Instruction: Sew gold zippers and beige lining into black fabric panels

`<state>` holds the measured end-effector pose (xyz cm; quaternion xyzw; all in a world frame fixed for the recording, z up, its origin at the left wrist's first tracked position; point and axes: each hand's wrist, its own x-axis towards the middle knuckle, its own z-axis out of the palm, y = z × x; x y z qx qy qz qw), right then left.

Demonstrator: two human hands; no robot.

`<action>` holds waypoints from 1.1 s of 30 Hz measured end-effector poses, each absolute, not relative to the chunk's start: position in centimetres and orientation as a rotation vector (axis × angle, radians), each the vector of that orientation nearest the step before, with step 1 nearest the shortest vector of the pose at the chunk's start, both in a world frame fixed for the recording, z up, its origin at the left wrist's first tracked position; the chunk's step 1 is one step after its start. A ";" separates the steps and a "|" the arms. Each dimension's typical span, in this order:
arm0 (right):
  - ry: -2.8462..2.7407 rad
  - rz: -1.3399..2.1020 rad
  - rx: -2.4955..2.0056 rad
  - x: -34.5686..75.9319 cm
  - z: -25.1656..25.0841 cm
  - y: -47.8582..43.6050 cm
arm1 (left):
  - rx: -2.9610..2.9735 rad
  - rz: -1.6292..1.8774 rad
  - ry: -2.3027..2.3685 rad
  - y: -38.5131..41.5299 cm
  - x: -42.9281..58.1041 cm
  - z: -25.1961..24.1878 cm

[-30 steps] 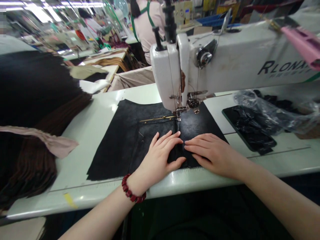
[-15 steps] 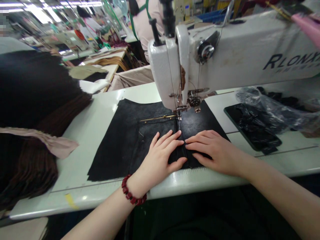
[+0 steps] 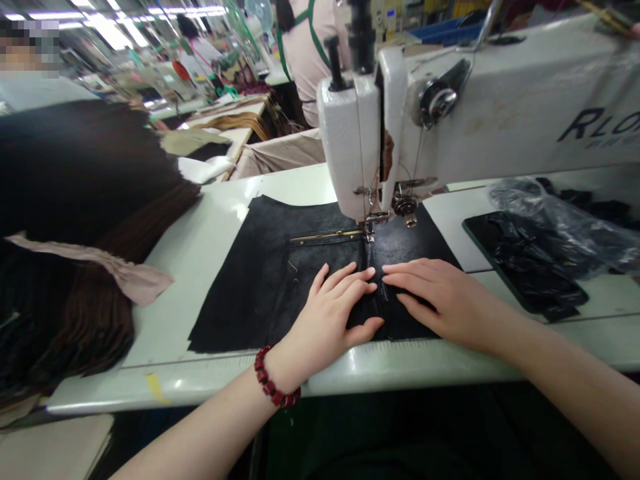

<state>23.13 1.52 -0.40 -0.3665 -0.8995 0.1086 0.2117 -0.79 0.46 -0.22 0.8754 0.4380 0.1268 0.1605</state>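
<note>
A black leather-like panel (image 3: pixel 240 287) lies flat on the sewing table, its upper middle under the presser foot (image 3: pixel 369 235) of a white sewing machine (image 3: pixel 345 133). A gold-toothed zipper (image 3: pixel 325 237) is set into the panel, just left of the foot. My left hand (image 3: pixel 333 310), with a dark red bead bracelet (image 3: pixel 273 383) at the wrist, rests open on the panel below the zipper, fingers spread. My right hand (image 3: pixel 440 297) lies open on the panel's right part. A seam runs between the two sets of fingertips, up to the foot.
At the left rises a tall stack of dark panels (image 3: pixel 85 173) with a pale fabric strip (image 3: pixel 100 263) across it. A phone (image 3: pixel 515 280) with black scraps and clear plastic (image 3: pixel 565 227) lies right of the panel. Another person (image 3: pixel 313 67) is behind the machine.
The camera view has shifted, so the scene appears farther right. The gap between my two hands' fingertips is slightly wider. The panel stays under the presser foot.
</note>
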 end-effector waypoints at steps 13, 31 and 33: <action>-2.528 0.254 -1.118 22.0 -1.1 4.4 | 2.501 0.397 1.262 0.4 -0.8 -0.3; -2.557 0.403 -0.927 23.7 -0.9 0.5 | 2.464 0.396 1.262 0.4 -0.8 0.0; -2.550 0.417 -0.930 23.8 -0.9 0.6 | 2.465 0.393 1.263 0.4 -0.8 -0.1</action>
